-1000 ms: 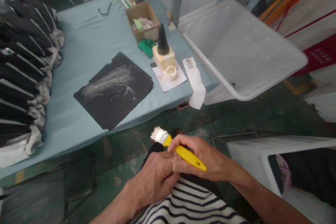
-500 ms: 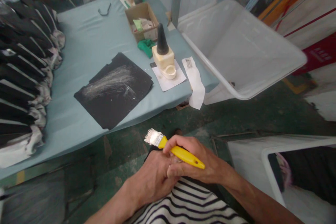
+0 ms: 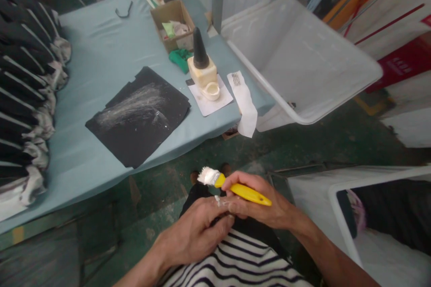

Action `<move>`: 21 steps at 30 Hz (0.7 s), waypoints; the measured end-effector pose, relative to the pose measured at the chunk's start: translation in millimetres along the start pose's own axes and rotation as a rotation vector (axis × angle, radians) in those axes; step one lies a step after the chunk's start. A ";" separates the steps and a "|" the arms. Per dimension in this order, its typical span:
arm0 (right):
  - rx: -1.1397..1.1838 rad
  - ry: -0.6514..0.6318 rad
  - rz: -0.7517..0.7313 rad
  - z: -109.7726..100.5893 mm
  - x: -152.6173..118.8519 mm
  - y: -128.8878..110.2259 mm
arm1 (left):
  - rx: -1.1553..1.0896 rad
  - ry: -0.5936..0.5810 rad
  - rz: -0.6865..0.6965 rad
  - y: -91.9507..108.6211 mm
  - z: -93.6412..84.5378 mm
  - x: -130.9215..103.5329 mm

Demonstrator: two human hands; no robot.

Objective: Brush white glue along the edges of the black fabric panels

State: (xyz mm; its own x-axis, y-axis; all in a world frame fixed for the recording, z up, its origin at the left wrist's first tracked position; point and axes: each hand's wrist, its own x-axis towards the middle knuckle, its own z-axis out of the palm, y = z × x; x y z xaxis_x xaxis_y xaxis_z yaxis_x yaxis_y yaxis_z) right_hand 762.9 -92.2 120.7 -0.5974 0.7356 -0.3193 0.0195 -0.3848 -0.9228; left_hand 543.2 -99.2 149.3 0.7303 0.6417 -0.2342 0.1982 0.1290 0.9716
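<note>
My right hand (image 3: 259, 199) is closed around the yellow handle of a paintbrush (image 3: 249, 193). White paste coats the brush's bristles, which point up and left. My left hand (image 3: 202, 224) rests against the right one in front of my striped top, its thumb apart from the index finger and nothing seen in it. White smears mark its index finger by the right hand's fingers, and some of its fingertips are hidden. Beyond the hands, on the table, stands a cream glue bottle (image 3: 204, 71) with a black cone top and small spout cup, on a white card (image 3: 222, 98).
A black sheet with pale streaks (image 3: 138, 116) lies on the blue-covered table (image 3: 97, 40). Dark pieces (image 3: 20, 94) line its left side. A cardboard box (image 3: 161, 36), green cloth (image 3: 181, 59) and paper strip (image 3: 245, 105) sit near white bins (image 3: 303, 63). Another bin (image 3: 340, 215) stands right.
Both hands and the brush have shifted slightly right, and the brush lies a little flatter. The left thumb has come into clearer sight, apart from its index finger. The whole view has shifted slightly.
</note>
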 end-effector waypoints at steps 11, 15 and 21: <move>0.206 -0.140 0.088 -9.4 -13.7 -2.9 | 0.171 -0.056 0.046 -2.4 5.2 -5.3; 0.073 -0.149 0.087 -1.8 -12.7 -4.1 | 0.258 -0.013 0.079 -5.9 14.8 -9.1; -0.023 -0.085 0.106 9.9 -10.7 4.0 | 0.320 0.117 0.085 -16.6 29.3 -18.6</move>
State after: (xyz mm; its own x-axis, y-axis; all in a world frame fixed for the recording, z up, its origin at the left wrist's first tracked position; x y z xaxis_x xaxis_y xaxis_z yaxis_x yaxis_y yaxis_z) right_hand 761.4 -107.2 122.6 -0.6569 0.6410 -0.3971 0.1045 -0.4442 -0.8898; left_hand 545.5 -135.4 136.6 0.6771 0.7244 -0.1292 0.3482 -0.1607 0.9235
